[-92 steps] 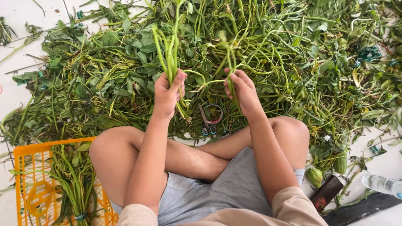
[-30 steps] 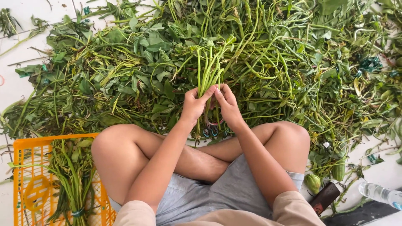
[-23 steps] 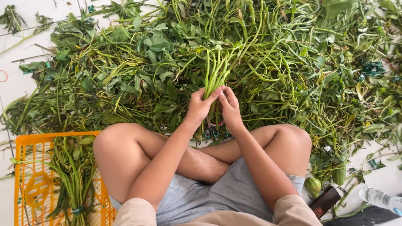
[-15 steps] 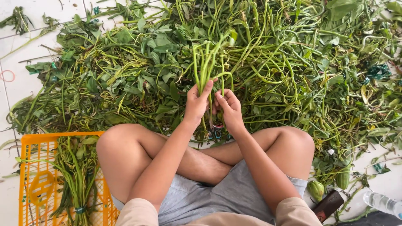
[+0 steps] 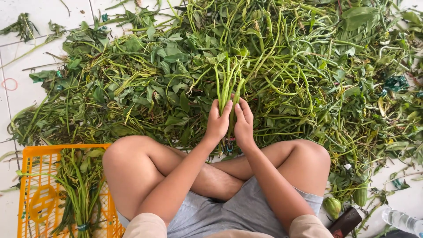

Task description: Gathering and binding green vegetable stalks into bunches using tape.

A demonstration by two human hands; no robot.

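A small bunch of green stems [image 5: 228, 83] stands upright between my two hands, in front of my crossed legs. My left hand [image 5: 217, 122] wraps the bunch's lower end from the left. My right hand [image 5: 243, 123] presses against it from the right, fingers closed around the stems. Behind the bunch a large heap of green leafy vines and stems [image 5: 273, 61] covers the white tiled floor. Part of a pair of scissors [image 5: 227, 147] shows just below my hands, mostly hidden.
An orange plastic basket [image 5: 33, 189] at lower left holds a tied bundle of stems [image 5: 79, 194]. At lower right lie a green fruit [image 5: 332, 206], a dark flat object [image 5: 346, 221] and a clear plastic bottle [image 5: 403, 220]. A red rubber band [image 5: 9, 83] lies at far left.
My hands, apart with separate stems three seconds ago, have come together on one bunch. Over the last second the bunch stays upright and my grip has shifted slightly.
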